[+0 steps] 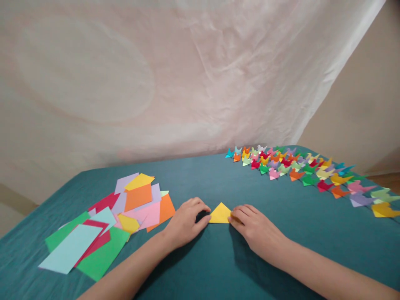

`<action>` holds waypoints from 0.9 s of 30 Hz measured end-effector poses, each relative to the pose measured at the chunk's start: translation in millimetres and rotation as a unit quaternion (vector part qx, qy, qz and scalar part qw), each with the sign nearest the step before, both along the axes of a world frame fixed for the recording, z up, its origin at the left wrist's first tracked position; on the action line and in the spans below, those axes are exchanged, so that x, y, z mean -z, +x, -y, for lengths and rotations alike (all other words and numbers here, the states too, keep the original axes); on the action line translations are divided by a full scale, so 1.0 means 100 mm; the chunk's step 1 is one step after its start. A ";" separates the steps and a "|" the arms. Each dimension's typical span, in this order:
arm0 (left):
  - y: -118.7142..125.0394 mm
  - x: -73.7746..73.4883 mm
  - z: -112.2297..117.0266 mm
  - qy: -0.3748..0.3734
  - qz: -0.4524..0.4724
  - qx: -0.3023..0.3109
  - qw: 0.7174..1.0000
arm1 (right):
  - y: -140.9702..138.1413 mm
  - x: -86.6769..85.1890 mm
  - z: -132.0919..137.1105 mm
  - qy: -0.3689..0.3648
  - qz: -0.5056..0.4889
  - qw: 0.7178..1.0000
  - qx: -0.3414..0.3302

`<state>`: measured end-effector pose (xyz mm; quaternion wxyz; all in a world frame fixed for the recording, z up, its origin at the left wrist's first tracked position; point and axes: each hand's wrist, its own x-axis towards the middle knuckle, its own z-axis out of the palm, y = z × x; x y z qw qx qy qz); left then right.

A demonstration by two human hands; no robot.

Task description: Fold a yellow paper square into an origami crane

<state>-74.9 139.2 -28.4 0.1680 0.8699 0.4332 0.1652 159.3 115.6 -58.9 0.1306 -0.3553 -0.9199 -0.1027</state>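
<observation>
A yellow sheet of paper [220, 214], folded into a triangle with its point away from me, lies on the teal tablecloth [200, 262]. At its left corner, my left hand [187, 221] pinches the paper between thumb and fingers. My right hand [254, 227] grips the opposite corner, its thumb and fingertips together there. The middle of the triangle and its straight near edge show between the two hands.
Loose coloured paper sheets [70, 248] lie overlapping in a pile on the left. Rows of small folded paper birds [308, 180] stand at the back right. Behind the table hangs a pale cloth [187, 75].
</observation>
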 end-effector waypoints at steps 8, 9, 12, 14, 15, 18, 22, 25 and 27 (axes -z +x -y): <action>0.08 0.18 0.08 0.034 -0.029 0.055 0.997 | -0.01 0.06 -0.01 -0.036 -0.111 0.993 0.011; 0.08 0.18 0.07 0.040 -0.041 0.060 0.997 | -0.01 0.06 -0.01 -0.039 -0.118 0.992 0.010; 0.06 0.19 0.05 0.054 -0.065 0.067 0.994 | 0.00 0.06 -0.02 -0.053 -0.132 0.990 0.009; 0.06 0.20 0.04 0.063 -0.070 0.068 0.993 | 0.01 0.05 -0.02 -0.065 -0.143 0.988 0.009; 0.06 0.20 0.04 0.067 -0.071 0.068 0.993 | 0.02 0.05 -0.03 -0.071 -0.151 0.986 0.008; 0.05 0.21 0.02 0.071 -0.071 0.071 0.992 | 0.03 0.03 -0.03 -0.092 -0.183 0.978 0.024; 0.03 0.23 0.00 0.069 -0.062 0.078 0.993 | 0.03 -0.02 -0.02 -0.118 -0.214 0.967 0.070; 0.02 0.25 -0.02 0.066 -0.041 0.074 0.994 | 0.02 -0.02 -0.03 -0.130 -0.213 0.965 0.084; 0.01 0.26 -0.02 0.065 -0.022 0.072 0.995 | 0.02 0.00 -0.04 -0.137 -0.207 0.965 0.085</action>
